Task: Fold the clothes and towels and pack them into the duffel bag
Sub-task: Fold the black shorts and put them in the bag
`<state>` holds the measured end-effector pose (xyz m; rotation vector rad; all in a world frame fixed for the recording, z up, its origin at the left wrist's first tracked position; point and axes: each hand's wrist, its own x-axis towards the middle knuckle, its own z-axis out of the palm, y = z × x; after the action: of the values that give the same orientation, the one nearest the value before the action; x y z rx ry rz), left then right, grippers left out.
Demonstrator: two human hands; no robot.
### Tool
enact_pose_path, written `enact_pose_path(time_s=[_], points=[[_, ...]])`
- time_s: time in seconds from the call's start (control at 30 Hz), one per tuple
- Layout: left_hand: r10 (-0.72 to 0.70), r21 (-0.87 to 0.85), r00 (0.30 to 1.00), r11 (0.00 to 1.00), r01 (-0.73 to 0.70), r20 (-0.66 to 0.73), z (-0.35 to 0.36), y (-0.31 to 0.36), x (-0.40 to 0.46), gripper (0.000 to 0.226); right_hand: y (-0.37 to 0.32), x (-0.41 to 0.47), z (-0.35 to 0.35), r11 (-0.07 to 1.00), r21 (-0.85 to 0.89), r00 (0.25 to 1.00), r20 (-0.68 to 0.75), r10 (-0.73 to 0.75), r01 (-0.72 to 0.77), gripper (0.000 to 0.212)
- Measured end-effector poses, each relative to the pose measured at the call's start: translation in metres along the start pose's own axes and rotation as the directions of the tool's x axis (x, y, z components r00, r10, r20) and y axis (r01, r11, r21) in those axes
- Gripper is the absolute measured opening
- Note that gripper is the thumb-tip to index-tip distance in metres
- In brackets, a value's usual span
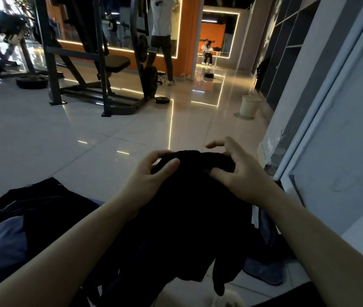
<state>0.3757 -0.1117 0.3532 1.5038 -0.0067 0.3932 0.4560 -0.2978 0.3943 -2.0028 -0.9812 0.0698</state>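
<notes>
A black garment [189, 207] hangs in front of me, held up by its top edge. My left hand [151, 176] grips the top edge on the left, thumb over the cloth and fingers curled behind it. My right hand [236, 169] pinches the top edge on the right with thumb and lower fingers, while its upper fingers stick out loosely. The cloth's lower ends dangle toward the floor. A pile of dark and blue-grey clothes [21, 218] lies at the lower left. I cannot make out a duffel bag.
A weight bench and rack [100, 69] stand on the tiled floor ahead on the left. One person stands by the orange wall [161, 41]; another sits further back. A pale bin [248, 106] sits by the right wall. A white panel [342, 140] runs close along my right.
</notes>
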Motion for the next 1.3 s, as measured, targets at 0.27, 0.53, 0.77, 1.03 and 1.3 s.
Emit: enact_pose_path(time_s=[0.27, 0.53, 0.77, 1.03, 1.3], points=[[-0.113, 0.31, 0.978, 0.949, 0.055, 0.174, -0.005, -0.032, 0.018, 0.048, 0.022, 0.025, 0.029, 0.962, 0.271, 0.983, -0.172, 0.063, -0.014, 0.021], [-0.093, 0.28, 0.984, 0.959, 0.048, 0.151, -0.01, -0.049, 0.053, 0.017, 0.052, 0.047, 0.018, 0.975, 0.219, 0.983, -0.166, 0.079, -0.041, 0.021], [-0.076, 0.329, 0.995, 0.943, 0.049, 0.069, -0.023, -0.045, 0.066, 0.02, 0.106, 0.056, 0.014, 0.843, -0.534, 0.998, -0.021, 0.067, -0.067, 0.008], [-0.001, 0.446, 0.955, 0.884, 0.139, -0.296, -0.079, -0.032, 0.072, 0.01, 0.161, 0.044, -0.032, 0.799, -0.538, 0.962, -0.112, 0.25, -0.27, 0.02], [-0.015, 0.498, 0.913, 0.835, 0.235, -0.407, -0.1, -0.034, 0.06, 0.005, 0.172, 0.011, -0.063, 0.701, -0.54, 0.884, -0.257, 0.389, -0.466, 0.012]])
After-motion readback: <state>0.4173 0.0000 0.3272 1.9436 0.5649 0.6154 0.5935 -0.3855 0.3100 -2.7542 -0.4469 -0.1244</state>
